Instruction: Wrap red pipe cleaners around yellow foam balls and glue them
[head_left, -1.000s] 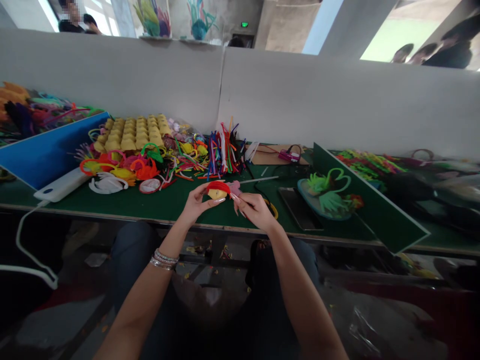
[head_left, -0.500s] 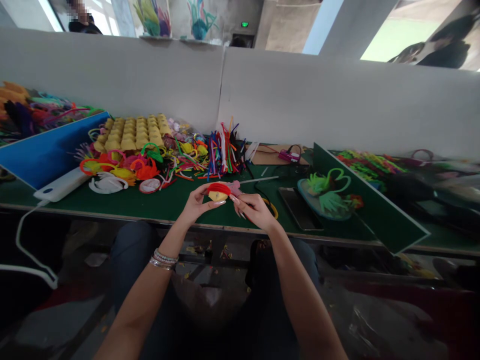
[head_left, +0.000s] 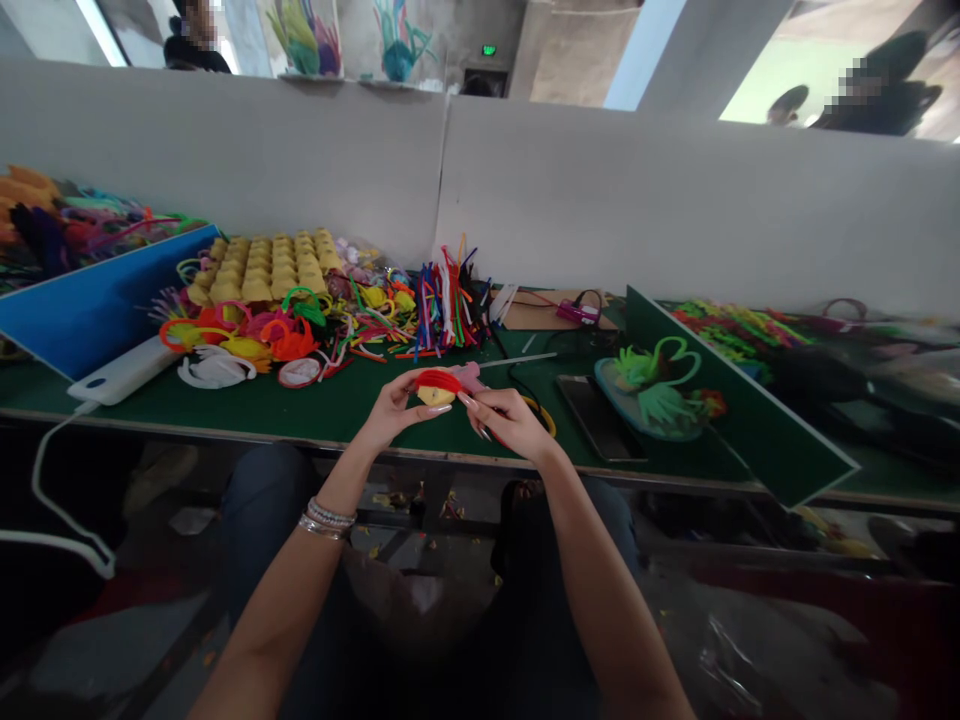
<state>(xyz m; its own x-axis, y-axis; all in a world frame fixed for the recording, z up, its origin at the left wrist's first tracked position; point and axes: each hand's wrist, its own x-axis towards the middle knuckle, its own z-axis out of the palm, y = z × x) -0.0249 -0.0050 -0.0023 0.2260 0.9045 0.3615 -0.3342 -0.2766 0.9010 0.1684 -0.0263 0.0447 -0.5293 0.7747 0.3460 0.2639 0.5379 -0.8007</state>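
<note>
My left hand (head_left: 391, 412) is closed around a small yellow cup (head_left: 435, 395), like one cut from an egg carton. Red pipe cleaner (head_left: 439, 380) runs round the cup's upper side in bands. At the cup's right side, my right hand (head_left: 504, 415) pinches the red pipe cleaner between thumb and fingers. Both hands hold the piece above the table's front edge. Just behind it lies a pink tool (head_left: 469, 376), partly hidden, that looks like a glue gun, with a pale glue stick (head_left: 521, 358) reaching right.
Left are a yellow egg tray (head_left: 262, 265), colourful pipe-cleaner pieces (head_left: 292, 340) and a white power strip (head_left: 124, 372). Cut pipe cleaners (head_left: 450, 300) stand in a bunch behind my hands. A phone (head_left: 600, 415), a blue tray (head_left: 675, 430) and a green divider (head_left: 720, 400) are right.
My hands and the cup stay almost in place, with only a very slight shift of the fingers. People beyond the partition have moved a little.
</note>
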